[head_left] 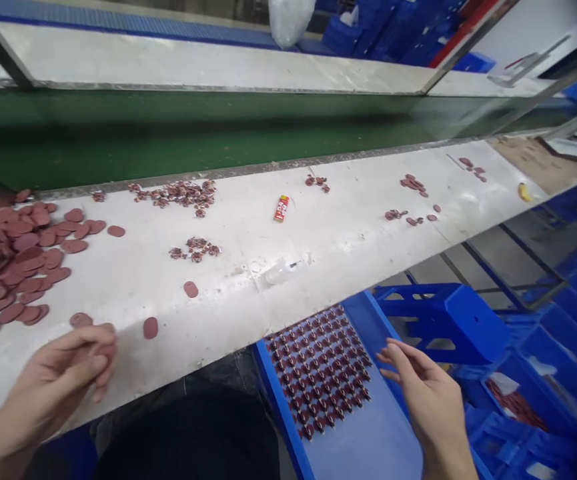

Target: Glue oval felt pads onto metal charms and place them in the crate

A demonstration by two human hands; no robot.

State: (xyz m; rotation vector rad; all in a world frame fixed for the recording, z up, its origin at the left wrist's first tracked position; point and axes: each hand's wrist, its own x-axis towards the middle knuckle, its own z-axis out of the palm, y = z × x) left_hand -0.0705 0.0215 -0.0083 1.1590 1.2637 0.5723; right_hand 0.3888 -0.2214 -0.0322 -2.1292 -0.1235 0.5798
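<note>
Beside the right hand (387,357), curled, its grip unclear, a tray (363,440) looks partly filled; beyond the left hand (105,353), pinching a disc (104,349), many loose discs (24,255) remain.

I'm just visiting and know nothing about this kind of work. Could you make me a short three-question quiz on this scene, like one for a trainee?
1. Multiple choice: where are the neatly rowed pieces?
a) on the green belt
b) in the blue tray
c) on the floor

2. True or false: the clear bottle stands upright.

3. Short answer: which hand's grip is nearer that tray?

Key:
1. b
2. False: it lies on its side on the white table.
3. The grip of the right hand.
</note>
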